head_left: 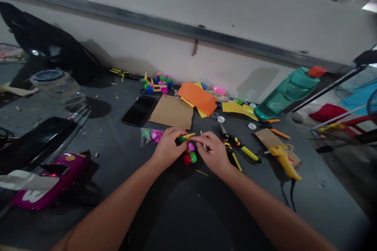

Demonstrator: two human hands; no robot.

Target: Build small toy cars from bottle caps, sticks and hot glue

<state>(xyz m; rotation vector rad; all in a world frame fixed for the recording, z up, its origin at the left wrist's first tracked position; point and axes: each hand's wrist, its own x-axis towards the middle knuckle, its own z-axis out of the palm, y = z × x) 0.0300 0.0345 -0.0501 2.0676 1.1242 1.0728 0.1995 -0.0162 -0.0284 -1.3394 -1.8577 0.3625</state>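
My left hand [170,147] is closed on a small green piece [181,139] with a yellow strip [189,135] sticking out to the right. My right hand [214,152] faces it, its index fingertip at the strip's end. A thin white stick [201,135] passes between the fingers of that hand, which look closed around it. Below and between both hands sit a pink piece [191,147] and a red and green piece [190,158]; whether these join the held piece cannot be made out. Left of my left hand lies a clear bag with purple and green bits [151,135].
Pliers and cutters with yellow handles [244,149] lie to the right, before a yellow glue gun [285,160] on cardboard. Behind are a phone [139,110], brown cardboard [171,112], orange paper [198,98] and a teal bottle [284,94]. A magenta device [53,182] stands left.
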